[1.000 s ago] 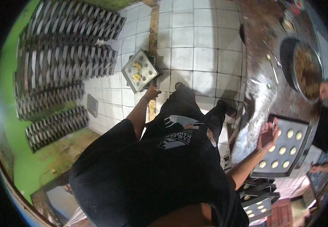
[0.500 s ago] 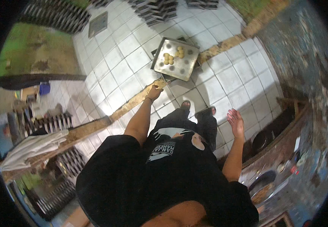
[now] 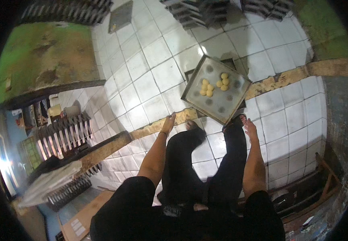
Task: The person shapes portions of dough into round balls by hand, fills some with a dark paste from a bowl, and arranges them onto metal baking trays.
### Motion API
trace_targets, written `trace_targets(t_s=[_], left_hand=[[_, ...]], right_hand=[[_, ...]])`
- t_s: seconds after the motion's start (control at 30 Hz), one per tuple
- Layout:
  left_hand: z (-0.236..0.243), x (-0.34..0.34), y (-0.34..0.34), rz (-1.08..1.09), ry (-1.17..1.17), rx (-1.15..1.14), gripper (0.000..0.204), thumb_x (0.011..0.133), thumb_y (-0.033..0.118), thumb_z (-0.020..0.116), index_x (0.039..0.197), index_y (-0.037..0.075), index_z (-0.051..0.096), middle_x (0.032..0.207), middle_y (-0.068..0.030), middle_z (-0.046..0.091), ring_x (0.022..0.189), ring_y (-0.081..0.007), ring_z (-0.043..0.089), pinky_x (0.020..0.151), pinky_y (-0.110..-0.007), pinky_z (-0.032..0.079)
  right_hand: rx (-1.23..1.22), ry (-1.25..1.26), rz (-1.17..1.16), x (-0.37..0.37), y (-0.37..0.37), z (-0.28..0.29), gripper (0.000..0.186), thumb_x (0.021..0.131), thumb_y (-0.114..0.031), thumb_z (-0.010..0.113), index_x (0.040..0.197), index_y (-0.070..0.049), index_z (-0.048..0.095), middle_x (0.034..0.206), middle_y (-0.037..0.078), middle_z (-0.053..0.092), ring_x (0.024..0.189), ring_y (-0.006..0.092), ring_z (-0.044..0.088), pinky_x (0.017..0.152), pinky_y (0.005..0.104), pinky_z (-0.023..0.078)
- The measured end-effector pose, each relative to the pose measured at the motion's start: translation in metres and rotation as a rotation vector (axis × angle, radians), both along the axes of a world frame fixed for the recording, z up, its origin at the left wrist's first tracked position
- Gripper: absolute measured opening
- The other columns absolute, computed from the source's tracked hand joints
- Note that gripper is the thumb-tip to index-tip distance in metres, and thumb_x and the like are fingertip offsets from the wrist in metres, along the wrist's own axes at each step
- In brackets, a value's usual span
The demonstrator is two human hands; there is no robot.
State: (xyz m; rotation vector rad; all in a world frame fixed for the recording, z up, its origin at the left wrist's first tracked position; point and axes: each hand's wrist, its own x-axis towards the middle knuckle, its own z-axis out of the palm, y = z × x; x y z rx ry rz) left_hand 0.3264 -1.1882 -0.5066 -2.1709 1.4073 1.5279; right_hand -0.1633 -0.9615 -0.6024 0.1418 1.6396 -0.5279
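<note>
A square metal tray [image 3: 212, 73] sits on a dark stand near the floor, just beyond my feet. On it lie two small clusters of round yellow dough balls [image 3: 207, 88], among several dark round marks. My left hand [image 3: 168, 123] reaches forward below the tray's left side, apart from it, with its fingers loosely extended and nothing visible in them. Close to the tray's near right corner is my right hand [image 3: 251, 129], fingers apart and holding nothing. It is beside my right knee and not touching the tray.
White floor tiles [image 3: 158, 76] surround the tray, and a worn wooden beam [image 3: 152, 127] crosses the floor at a slant. Dark slatted racks [image 3: 200, 12] stand at the far side. A pale cloth [image 3: 53, 182] hangs at the left. A peeling wall [image 3: 344, 132] bounds the right.
My body has bent forward and my knees have folded, so the tray appears nearer and larger. My right hand has moved in toward the tray's near corner. Both hands still hold nothing visible.
</note>
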Motion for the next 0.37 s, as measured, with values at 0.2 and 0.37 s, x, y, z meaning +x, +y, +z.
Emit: trace_targets(t_s=[0.2,0.37], left_hand=[[-0.204,-0.069,-0.164,0.235,0.200,-0.027,0.055,0.098,0.039,0.065,0.143,0.008,0.053,0.133,-0.0237,0.058,0.127,-0.0379,0.059,0.106,-0.045,0.050],[-0.400,-0.067,-0.254,0.074,0.222,0.055,0.050,0.097,0.013,0.059,0.147,0.008,0.054,0.143,-0.0270,0.053,0.134,-0.0391,0.055,0.109,-0.046,0.049]], right_hand=[[-0.004,0.140,-0.420,0.020,-0.045,-0.135,0.086,0.103,-0.073,0.042,0.154,-0.004,0.044,0.147,0.015,0.055,0.154,0.0325,0.033,0.122,0.0516,0.029],[-0.322,-0.025,-0.653,0.023,-0.038,-0.284,0.086,0.099,-0.075,0.048,0.154,-0.009,0.047,0.152,0.008,0.052,0.147,0.0241,0.040,0.124,0.0478,0.027]])
